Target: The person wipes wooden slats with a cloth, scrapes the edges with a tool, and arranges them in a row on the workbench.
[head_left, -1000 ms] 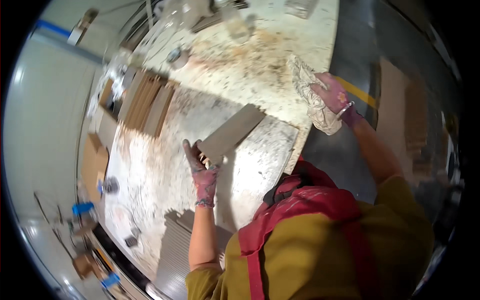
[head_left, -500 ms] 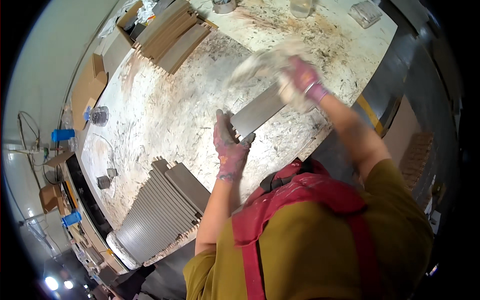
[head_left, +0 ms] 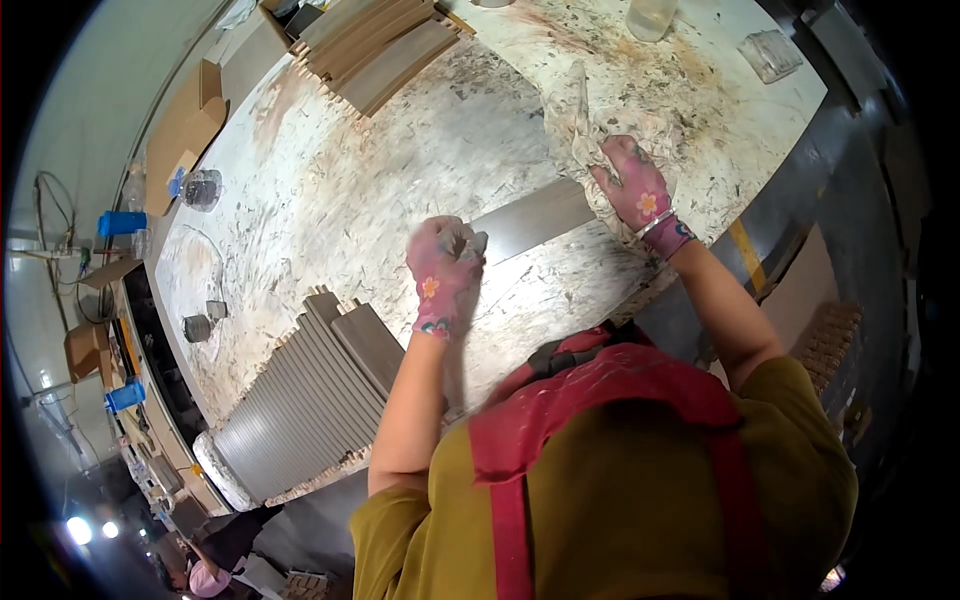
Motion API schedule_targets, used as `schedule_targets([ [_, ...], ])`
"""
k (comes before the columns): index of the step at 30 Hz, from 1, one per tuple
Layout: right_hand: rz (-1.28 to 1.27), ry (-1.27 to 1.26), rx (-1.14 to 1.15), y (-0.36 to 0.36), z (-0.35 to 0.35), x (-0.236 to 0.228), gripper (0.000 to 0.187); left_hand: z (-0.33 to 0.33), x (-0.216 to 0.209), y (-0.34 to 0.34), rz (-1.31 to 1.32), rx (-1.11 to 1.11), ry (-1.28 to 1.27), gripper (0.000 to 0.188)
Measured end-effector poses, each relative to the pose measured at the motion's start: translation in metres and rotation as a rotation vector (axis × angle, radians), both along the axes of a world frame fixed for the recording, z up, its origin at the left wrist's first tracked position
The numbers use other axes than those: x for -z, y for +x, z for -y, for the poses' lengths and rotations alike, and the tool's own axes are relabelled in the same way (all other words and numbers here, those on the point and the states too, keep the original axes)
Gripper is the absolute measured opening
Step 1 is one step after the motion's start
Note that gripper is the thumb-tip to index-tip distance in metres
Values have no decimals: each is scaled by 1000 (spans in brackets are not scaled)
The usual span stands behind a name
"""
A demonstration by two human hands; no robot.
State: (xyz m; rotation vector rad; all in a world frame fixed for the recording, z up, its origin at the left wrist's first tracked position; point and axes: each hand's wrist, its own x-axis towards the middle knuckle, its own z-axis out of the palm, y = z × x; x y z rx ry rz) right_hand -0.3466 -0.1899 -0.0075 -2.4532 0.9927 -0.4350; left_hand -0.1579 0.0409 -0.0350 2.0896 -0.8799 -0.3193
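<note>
A flat grey-brown wooden slat [head_left: 532, 220] lies slantwise on the paint-stained table [head_left: 340, 200] in front of me. My left hand [head_left: 442, 268], in a pink flowered glove with dark fingertips, is closed around the slat's left end and hides it. At the other end my right hand [head_left: 637, 190], gloved the same way, grips a crumpled off-white rag [head_left: 574, 118]. The rag spreads around the fingers and covers the slat's right end.
Finished-looking slats stand in a tight row [head_left: 300, 400] at the near left. More slats [head_left: 375, 50] are piled at the back. A bottle [head_left: 202, 190], a cardboard box [head_left: 187, 135], a clear cup [head_left: 650, 18] and a wrapped packet [head_left: 770, 56] sit around the table.
My left hand has gone from spread fingers at the slat's end to a closed grip. The right hand's fast, blurred motion with the rag has slowed at the slat's right end.
</note>
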Motion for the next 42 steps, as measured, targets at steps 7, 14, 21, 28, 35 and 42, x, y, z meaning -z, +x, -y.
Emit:
schedule_targets([
  [7,-18,-68,-64,-2,3,9,34,11,1,3,-558,-107,-280,18],
  [14,-5,-91,-47,-4,4,14,33,6,-3,20,-190,-129,-333,36],
  [21,51,-141,-52,-4,4,18,31,10,-17,10,213,146,-9,18],
  [28,33,-143,-39,-3,2,16,31,19,-3,12,-87,52,-54,16],
  [35,57,-136,-44,-5,4,20,31,21,13,21,-404,-49,-173,16],
  [42,80,-134,-43,-5,3,18,31,8,10,42,-112,189,-164,21],
])
